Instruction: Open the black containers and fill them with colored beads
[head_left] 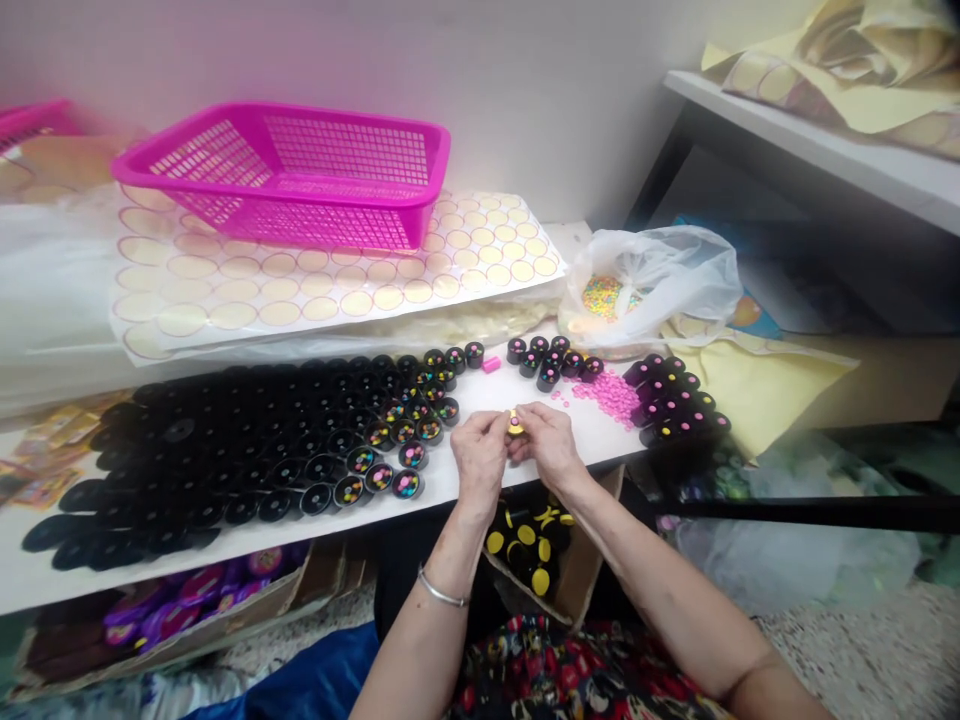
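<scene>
Between the fingertips of both hands is a small yellow round cap [515, 424], partly hidden by the fingers. My left hand [480, 458] pinches it from the left and my right hand [553, 448] from the right, over the table's front edge. To the left stand many small black round cups [316, 497] in rows; those nearest my left hand hold coloured beads [380, 477]. Beyond my right hand lies a loose pile of pink beads [609, 398]. Black cups with pink or yellow centres [670, 397] stand grouped to its right, and a smaller group [548, 375] stands behind it.
A pink basket [285, 222] rests on sheets of round labels [337, 300] at the back. A clear plastic bag [675, 275] holds multicoloured beads. Below the table, a cardboard box [581, 580] contains yellow-capped black pieces; another box [289, 600] holds purple packs. A shelf [810, 125] juts out at right.
</scene>
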